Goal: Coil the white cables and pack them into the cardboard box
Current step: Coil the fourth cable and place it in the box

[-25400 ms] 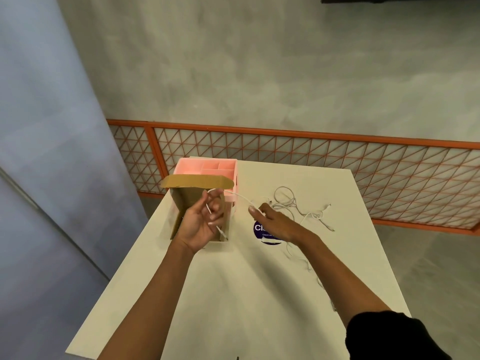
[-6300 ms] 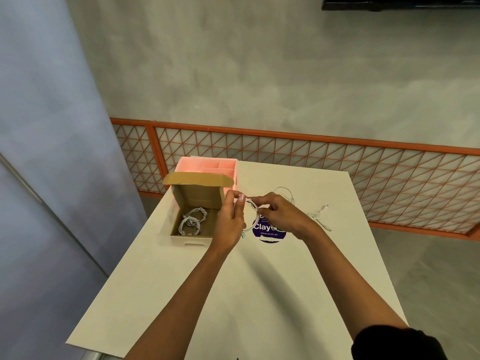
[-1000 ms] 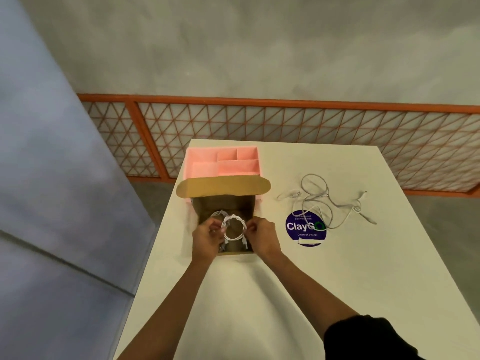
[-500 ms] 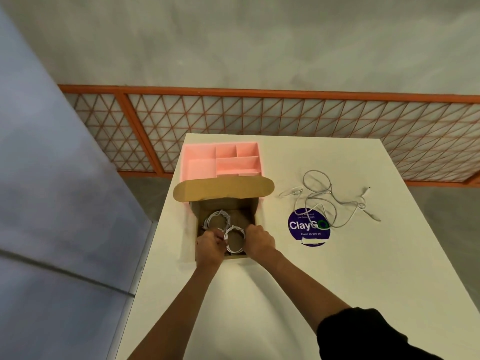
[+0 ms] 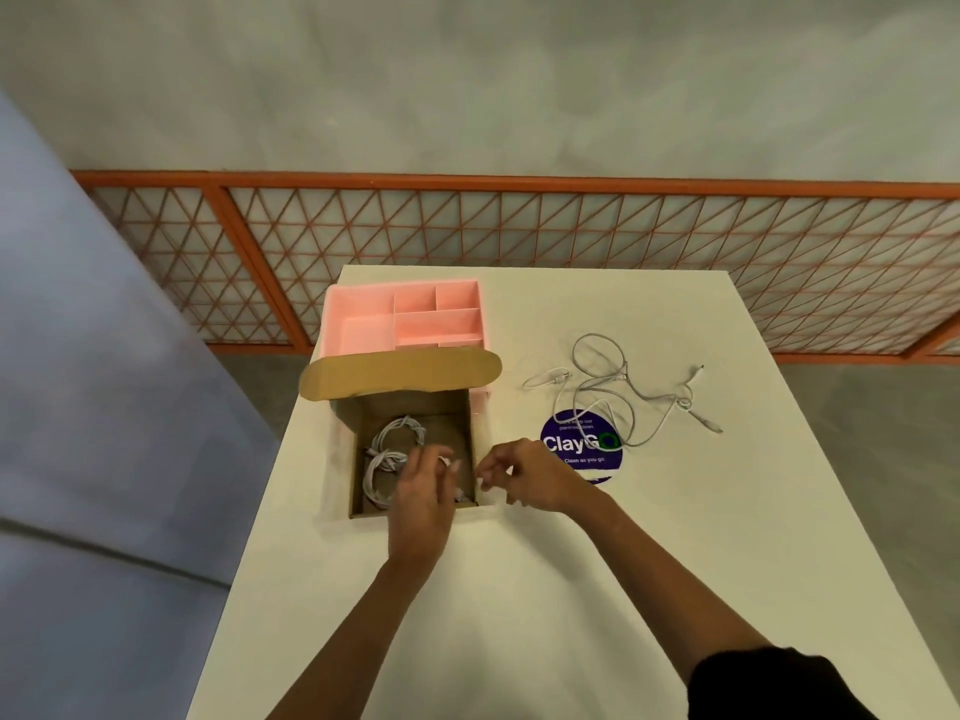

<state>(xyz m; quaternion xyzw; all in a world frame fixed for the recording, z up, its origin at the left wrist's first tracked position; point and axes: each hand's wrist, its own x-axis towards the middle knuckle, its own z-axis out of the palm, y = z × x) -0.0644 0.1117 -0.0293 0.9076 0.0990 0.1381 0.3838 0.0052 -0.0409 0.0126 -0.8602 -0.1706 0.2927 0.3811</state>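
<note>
Coiled cables [image 5: 388,456] lie in our cardboard box [image 5: 415,402]; our left hand [image 5: 423,493] hovers beside them, right hand [image 5: 530,478] outside, both released.

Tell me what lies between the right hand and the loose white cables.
In the head view, the round purple ClayGo sticker lies between the right hand and the loose white cables; one cable loop crosses its right side.
</note>
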